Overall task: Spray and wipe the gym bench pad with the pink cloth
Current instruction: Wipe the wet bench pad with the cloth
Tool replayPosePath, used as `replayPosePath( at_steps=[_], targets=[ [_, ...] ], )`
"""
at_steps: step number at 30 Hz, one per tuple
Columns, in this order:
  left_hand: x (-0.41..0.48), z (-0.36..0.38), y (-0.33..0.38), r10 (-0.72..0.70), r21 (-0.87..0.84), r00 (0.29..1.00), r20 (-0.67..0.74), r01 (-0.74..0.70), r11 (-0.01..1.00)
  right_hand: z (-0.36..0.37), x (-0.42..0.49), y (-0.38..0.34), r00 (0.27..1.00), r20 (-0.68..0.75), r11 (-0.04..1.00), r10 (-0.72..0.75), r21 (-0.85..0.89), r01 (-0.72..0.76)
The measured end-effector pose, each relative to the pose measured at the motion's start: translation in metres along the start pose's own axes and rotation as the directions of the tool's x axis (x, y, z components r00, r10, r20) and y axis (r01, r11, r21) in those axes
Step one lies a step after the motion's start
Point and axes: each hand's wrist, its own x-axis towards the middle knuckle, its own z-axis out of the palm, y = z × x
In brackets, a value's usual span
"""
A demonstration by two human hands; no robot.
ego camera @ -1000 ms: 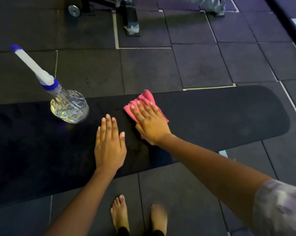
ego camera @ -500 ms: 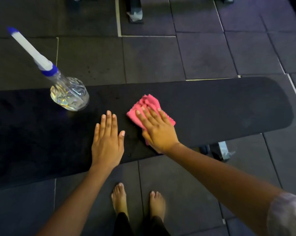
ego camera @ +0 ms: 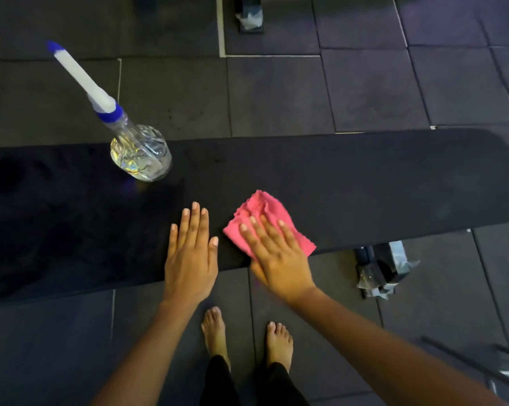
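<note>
A long black bench pad [ego camera: 364,183] runs across the view from left to right. My right hand [ego camera: 276,256] presses flat on a folded pink cloth [ego camera: 265,209] near the pad's front edge, fingers spread over it. Just to its left, my left hand [ego camera: 190,253] lies palm down on the pad with fingers straight and holds nothing. A clear spray bottle [ego camera: 140,155] with a blue collar and a long white nozzle stands upright on the pad's far side, to the left of both hands.
Dark rubber floor tiles [ego camera: 276,92] surround the bench. A wrapped bench leg [ego camera: 382,268] shows under the pad at the right, and another frame foot [ego camera: 248,17] stands at the top. My bare feet [ego camera: 247,338] are just in front of the pad.
My right hand has drawn the pink cloth toward the pad's front edge and a little to the right. The left hand and the bottle have stayed in place; the view has tilted down.
</note>
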Motion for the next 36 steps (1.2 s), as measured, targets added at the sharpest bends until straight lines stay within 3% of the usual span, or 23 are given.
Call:
replayPosePath(
  at_steps=[3, 7, 11, 14, 18, 22, 26, 29, 30, 33, 36],
  targets=[
    [-0.009, 0.000, 0.000, -0.011, 0.005, 1.000, 0.014, 0.011, 1.000, -0.006, -0.001, 0.001, 0.974, -0.010, 0.974, 0.225, 0.010, -0.225],
    [-0.015, -0.004, -0.001, -0.022, 0.002, 0.999, 0.040, 0.022, 1.000, -0.001, -0.014, -0.016, 0.993, 0.089, 0.997, -0.072, -0.019, 0.074],
    [-0.018, -0.004, 0.000, -0.028, -0.025, 0.999, 0.026, 0.029, 0.999, -0.007, -0.014, -0.011, 0.991, 0.033, 0.991, 0.133, -0.008, -0.133],
    [-0.017, -0.005, 0.001, -0.039, -0.051, 0.999, 0.018, 0.040, 0.998, 0.002, -0.026, -0.037, 0.993, 0.064, 0.995, -0.095, 0.039, 0.093],
    [-0.015, -0.008, -0.002, -0.034, -0.072, 0.999, 0.002, 0.034, 0.997, 0.000, -0.016, -0.031, 0.993, 0.049, 0.989, 0.109, 0.092, -0.113],
    [-0.016, -0.011, -0.009, -0.004, -0.066, 1.000, 0.011, 0.005, 0.998, 0.004, -0.016, -0.045, 0.992, 0.090, 0.992, -0.083, 0.100, 0.074],
    [-0.015, -0.013, -0.014, 0.013, -0.040, 1.000, 0.003, -0.013, 0.999, -0.005, 0.004, -0.030, 0.989, 0.039, 0.984, 0.144, 0.098, -0.147],
    [-0.015, -0.014, -0.015, 0.040, -0.002, 0.999, 0.015, -0.040, 0.999, 0.000, 0.008, -0.040, 0.983, 0.129, 0.991, -0.130, 0.052, 0.124],
    [-0.014, -0.014, -0.016, 0.045, 0.008, 0.999, 0.017, -0.045, 0.999, -0.002, 0.017, -0.029, 0.980, 0.149, 0.991, -0.133, 0.031, 0.130],
    [-0.010, -0.014, -0.019, 0.025, -0.008, 1.000, 0.004, -0.025, 1.000, -0.008, 0.041, -0.014, 0.982, 0.165, 0.994, 0.095, 0.037, -0.103],
    [-0.005, -0.011, -0.022, 0.020, -0.019, 1.000, -0.002, -0.020, 1.000, -0.001, 0.046, -0.030, 0.965, 0.228, 0.991, -0.130, 0.048, 0.123]
  ],
)
